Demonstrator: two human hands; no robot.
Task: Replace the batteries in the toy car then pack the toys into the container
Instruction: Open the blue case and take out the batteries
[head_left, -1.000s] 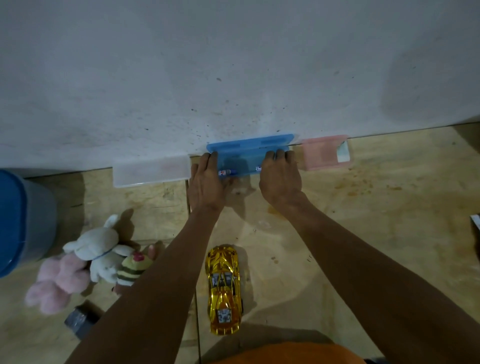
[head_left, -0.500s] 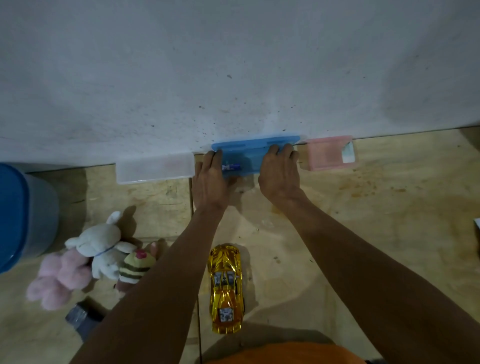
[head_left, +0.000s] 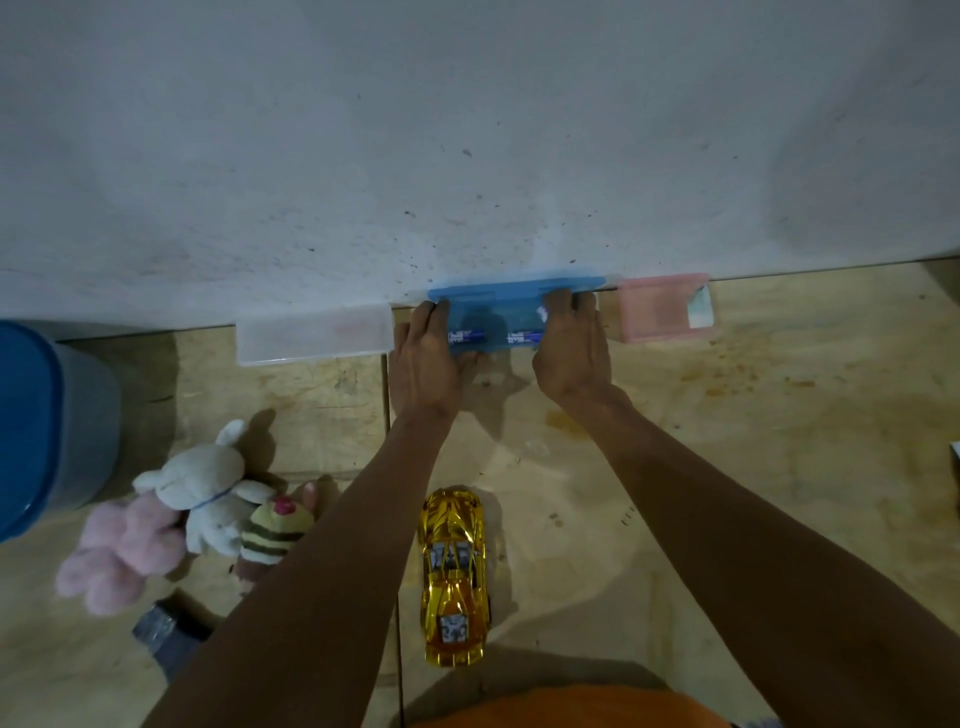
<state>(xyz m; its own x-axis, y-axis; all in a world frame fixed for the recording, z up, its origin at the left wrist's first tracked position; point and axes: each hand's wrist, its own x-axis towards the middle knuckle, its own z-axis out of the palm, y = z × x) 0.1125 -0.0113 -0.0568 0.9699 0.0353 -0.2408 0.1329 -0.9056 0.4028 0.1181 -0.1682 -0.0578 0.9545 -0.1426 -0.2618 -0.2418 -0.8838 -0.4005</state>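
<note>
Centre frame: my left hand (head_left: 423, 358) and right hand (head_left: 571, 348) grasp the blue battery case (head_left: 511, 312) by its ends.

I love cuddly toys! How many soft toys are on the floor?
3, bunched at the left: a white bunny, a pink plush beside it, and a striped plush. More may hide underneath.

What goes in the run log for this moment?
phase: fetching batteries | both hands: left, right gripping blue case at wall | toy car: untouched
</note>
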